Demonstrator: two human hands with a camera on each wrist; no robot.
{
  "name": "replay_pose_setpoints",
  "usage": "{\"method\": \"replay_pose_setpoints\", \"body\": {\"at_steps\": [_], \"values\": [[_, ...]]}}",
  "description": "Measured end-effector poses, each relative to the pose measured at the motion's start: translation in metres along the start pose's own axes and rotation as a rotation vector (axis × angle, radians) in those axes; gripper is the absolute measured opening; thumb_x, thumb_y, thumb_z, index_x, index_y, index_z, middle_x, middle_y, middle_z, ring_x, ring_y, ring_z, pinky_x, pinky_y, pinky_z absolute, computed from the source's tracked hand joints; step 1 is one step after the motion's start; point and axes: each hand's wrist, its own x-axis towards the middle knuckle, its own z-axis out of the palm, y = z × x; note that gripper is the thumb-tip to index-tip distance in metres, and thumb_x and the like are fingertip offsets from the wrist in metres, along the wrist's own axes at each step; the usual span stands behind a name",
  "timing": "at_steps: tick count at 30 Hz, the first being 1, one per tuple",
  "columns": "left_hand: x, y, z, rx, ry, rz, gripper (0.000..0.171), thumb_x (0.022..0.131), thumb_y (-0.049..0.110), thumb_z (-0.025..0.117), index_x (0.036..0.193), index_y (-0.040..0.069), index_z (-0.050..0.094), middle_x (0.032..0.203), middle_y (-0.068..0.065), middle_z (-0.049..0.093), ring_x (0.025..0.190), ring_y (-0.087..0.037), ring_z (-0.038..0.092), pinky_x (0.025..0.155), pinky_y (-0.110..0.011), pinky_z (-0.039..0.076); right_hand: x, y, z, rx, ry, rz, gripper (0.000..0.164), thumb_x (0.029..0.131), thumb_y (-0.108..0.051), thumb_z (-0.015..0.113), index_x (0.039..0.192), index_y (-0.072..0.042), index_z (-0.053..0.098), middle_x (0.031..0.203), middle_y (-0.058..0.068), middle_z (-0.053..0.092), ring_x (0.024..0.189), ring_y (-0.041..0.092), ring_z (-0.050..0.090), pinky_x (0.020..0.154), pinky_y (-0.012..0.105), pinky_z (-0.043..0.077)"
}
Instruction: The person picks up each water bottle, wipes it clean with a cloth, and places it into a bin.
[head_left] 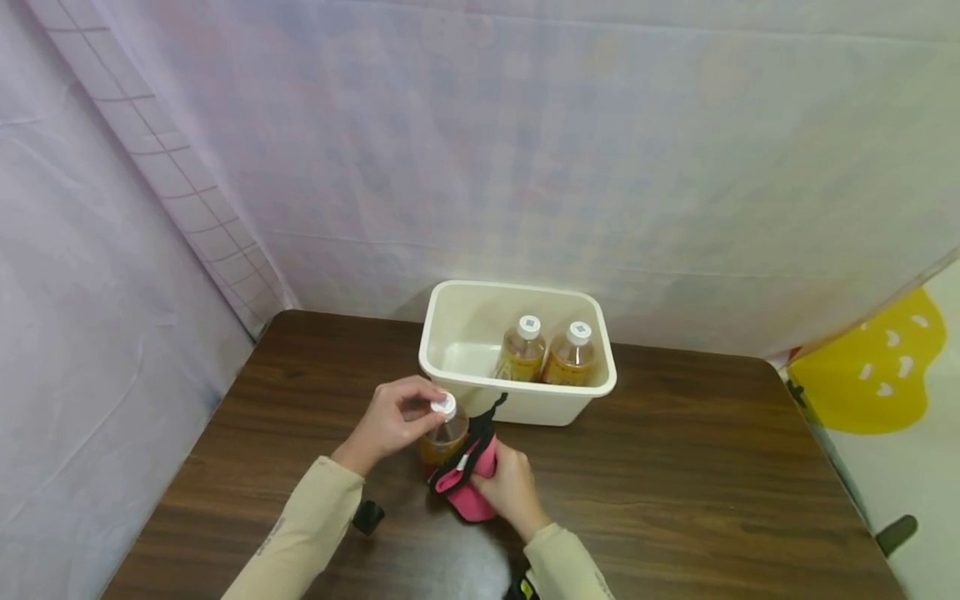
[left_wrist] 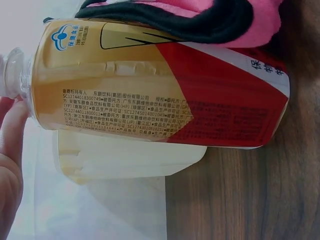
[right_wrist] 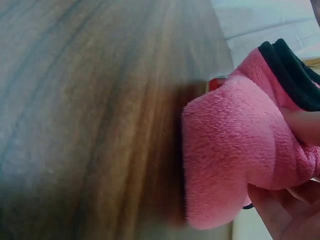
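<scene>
A drink bottle (left_wrist: 125,85) with a gold and red label and a white cap stands on the table in front of the bin. My left hand (head_left: 397,421) pinches its cap between thumb and fingers. Beside the bottle, my right hand (head_left: 510,487) grips a pink fleece cloth (right_wrist: 230,150) with dark edging and a dark loop. In the left wrist view the cloth lies close along the bottle's side; whether it touches cannot be told. The right fingers (right_wrist: 275,210) curl round the bunched cloth.
A white plastic bin (head_left: 517,400) stands at the table's back edge. Inside, to its right, are two capped bottles (head_left: 521,354). A small black object (head_left: 367,517) lies by the left forearm on the brown wooden table (head_left: 675,467). Pale curtains hang behind.
</scene>
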Motion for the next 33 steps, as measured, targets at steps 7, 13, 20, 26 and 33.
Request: {"method": "replay_pose_setpoints", "body": {"at_steps": [7,13,20,26,33], "values": [[0.0,-0.002,0.0,-0.007,0.002,-0.003,0.017,0.067,-0.016,0.069,0.082,-0.01,0.062,0.085,-0.024,0.061,0.083,-0.005,0.058,0.067,-0.029,0.054,0.011,-0.019,-0.021,0.04,0.096,-0.13,0.029,0.055,-0.008,0.079,0.079,-0.01,0.063,0.066,-0.001,0.061,0.059,0.012,0.056,0.053,0.026,0.046],[0.001,0.0,0.001,-0.016,0.001,0.004,0.017,0.068,-0.015,0.069,0.083,-0.01,0.062,0.085,-0.024,0.061,0.082,-0.006,0.058,0.067,-0.031,0.054,0.021,-0.041,-0.041,-0.018,0.118,-0.181,0.031,0.054,-0.011,0.08,0.08,-0.012,0.063,0.068,-0.002,0.06,0.061,0.013,0.057,0.053,0.027,0.046],[0.0,-0.003,0.001,-0.003,0.003,0.019,0.018,0.067,-0.02,0.065,0.082,-0.012,0.061,0.083,-0.025,0.06,0.083,-0.004,0.057,0.066,-0.029,0.054,0.03,-0.056,-0.051,-0.049,0.12,-0.215,0.03,0.056,-0.014,0.079,0.08,-0.013,0.061,0.068,-0.005,0.057,0.06,0.012,0.055,0.052,0.028,0.045],[0.0,-0.003,0.0,0.004,-0.001,0.014,0.017,0.069,-0.016,0.066,0.084,-0.008,0.063,0.085,-0.022,0.061,0.085,-0.003,0.057,0.068,-0.029,0.053,0.032,-0.059,-0.051,-0.033,0.125,-0.221,0.029,0.056,-0.013,0.079,0.079,-0.011,0.062,0.067,-0.004,0.057,0.058,0.012,0.054,0.051,0.027,0.043],[0.001,0.009,0.001,-0.023,0.0,0.035,0.017,0.068,-0.018,0.066,0.082,-0.011,0.061,0.083,-0.025,0.06,0.082,-0.005,0.058,0.066,-0.028,0.054,0.028,-0.052,-0.046,0.007,0.095,-0.172,0.027,0.057,-0.011,0.079,0.076,-0.008,0.061,0.064,0.0,0.06,0.057,0.014,0.055,0.051,0.027,0.045]]}}
